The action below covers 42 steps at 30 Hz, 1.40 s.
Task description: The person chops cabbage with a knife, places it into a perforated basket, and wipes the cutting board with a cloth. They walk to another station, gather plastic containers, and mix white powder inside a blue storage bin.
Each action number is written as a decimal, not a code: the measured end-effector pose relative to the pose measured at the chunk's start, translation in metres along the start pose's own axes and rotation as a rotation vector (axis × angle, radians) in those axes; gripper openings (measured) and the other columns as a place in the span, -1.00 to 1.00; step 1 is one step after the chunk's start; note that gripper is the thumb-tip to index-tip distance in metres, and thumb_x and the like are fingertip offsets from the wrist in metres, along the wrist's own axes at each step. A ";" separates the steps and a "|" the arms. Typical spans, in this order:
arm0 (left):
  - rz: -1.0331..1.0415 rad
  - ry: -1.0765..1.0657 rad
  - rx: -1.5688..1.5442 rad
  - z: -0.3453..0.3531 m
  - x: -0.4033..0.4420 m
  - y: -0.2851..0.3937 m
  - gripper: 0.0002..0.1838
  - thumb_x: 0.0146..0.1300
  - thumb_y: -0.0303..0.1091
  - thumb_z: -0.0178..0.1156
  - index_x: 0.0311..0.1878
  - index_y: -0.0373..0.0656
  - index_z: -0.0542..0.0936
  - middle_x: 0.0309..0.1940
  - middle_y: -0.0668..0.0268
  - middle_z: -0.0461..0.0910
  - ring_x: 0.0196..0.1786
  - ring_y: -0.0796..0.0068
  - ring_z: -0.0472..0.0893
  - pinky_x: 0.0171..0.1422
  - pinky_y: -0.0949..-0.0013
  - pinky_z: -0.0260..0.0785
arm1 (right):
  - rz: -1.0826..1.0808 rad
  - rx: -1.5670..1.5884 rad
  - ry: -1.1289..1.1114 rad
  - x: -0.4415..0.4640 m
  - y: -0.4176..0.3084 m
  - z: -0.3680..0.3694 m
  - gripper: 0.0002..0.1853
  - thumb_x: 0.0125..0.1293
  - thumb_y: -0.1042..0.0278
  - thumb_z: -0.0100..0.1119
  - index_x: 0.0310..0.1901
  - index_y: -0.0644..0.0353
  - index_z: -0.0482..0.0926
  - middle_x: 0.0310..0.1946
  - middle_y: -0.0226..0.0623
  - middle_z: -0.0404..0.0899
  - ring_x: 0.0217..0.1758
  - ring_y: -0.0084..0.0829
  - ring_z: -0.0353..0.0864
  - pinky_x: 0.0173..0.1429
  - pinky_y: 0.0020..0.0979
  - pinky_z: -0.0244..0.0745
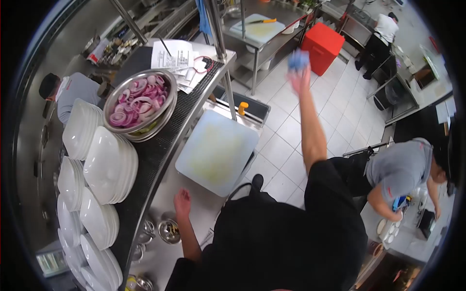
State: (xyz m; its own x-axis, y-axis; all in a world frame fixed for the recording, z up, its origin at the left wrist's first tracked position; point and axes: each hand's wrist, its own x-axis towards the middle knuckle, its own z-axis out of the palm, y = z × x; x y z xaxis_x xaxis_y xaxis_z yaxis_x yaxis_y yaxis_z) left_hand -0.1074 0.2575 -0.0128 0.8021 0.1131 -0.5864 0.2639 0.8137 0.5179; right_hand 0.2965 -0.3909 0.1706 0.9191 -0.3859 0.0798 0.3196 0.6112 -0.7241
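My right hand point(297, 80) is stretched far out over the tiled floor, smeared by motion. Its fingers are closed around a bunched blue cloth point(298, 59), also blurred. Over the metal counter by my body is my left hand point(182, 201), with nothing in it and its fingers loosely apart. Just beyond that hand lies a white cutting board point(218, 151), its middle stained yellow-green. Small metal bowls point(169, 231) stand on the counter below my left hand.
On the left shelf point(160, 162) are stacked white plates point(108, 165), a steel bowl of sliced red onion point(141, 102) and papers point(172, 56). Beyond are a red bin point(324, 48) and another board with a yellow-handled knife point(262, 21). Co-workers stand left, right and at the back.
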 end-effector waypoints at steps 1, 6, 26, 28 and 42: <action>0.008 0.020 0.018 0.011 0.004 0.000 -0.70 0.44 -0.20 0.05 0.08 -0.18 0.54 -0.08 0.28 0.60 -0.08 0.37 0.61 -0.04 0.38 0.52 | 0.088 0.026 -0.115 0.060 -0.024 0.006 -0.13 0.35 -0.38 0.00 0.50 -0.06 -0.03 0.49 -0.27 0.04 0.36 0.06 0.28 0.27 0.28 0.27; -0.046 0.001 -0.197 -0.022 0.046 0.018 -0.77 0.39 -0.30 0.17 0.02 -0.20 0.53 -0.09 0.15 0.59 -0.04 0.26 0.63 0.08 0.27 0.55 | 0.050 -0.518 -0.074 0.103 -0.038 0.043 -0.43 0.51 -0.03 -0.05 0.38 0.19 0.34 0.41 -0.13 0.35 0.52 -0.21 0.25 0.45 -0.21 0.26; 0.331 -0.023 0.158 -0.080 0.147 0.104 -0.52 0.40 -0.48 -0.06 0.33 -0.27 0.09 0.20 -0.08 0.41 0.12 -0.04 0.60 0.25 0.13 0.57 | 0.708 -0.650 -0.107 -0.490 0.132 0.040 -0.67 0.52 0.26 -0.04 0.19 0.20 0.49 0.03 -0.24 0.62 0.04 -0.40 0.62 0.06 -0.37 0.51; 0.285 -0.073 0.174 -0.049 0.105 0.095 -0.50 0.39 -0.48 -0.03 0.33 -0.21 0.06 0.20 -0.06 0.40 0.12 -0.06 0.60 0.25 0.11 0.57 | 0.673 -0.664 -0.225 -0.497 0.136 0.057 -0.68 0.53 0.26 -0.04 0.18 0.20 0.50 0.02 -0.26 0.62 0.03 -0.43 0.61 0.05 -0.37 0.51; -0.025 -0.527 0.691 0.120 -0.069 -0.026 -0.62 0.44 -0.49 -0.14 0.28 -0.20 0.11 0.16 -0.02 0.46 0.07 0.10 0.65 0.08 0.12 0.66 | 0.798 -0.853 -0.468 -0.512 0.080 0.067 -0.54 0.45 0.24 -0.01 0.29 0.30 0.40 -0.12 -0.19 0.70 -0.10 -0.42 0.69 0.04 -0.36 0.56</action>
State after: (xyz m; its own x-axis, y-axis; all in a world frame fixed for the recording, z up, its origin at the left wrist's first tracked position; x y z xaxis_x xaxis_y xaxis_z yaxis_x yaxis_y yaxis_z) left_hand -0.1047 0.1600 0.0891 0.8901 -0.3181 -0.3263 0.4138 0.2647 0.8710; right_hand -0.1328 -0.0982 0.1183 0.8366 0.2731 -0.4749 -0.4518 -0.1462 -0.8801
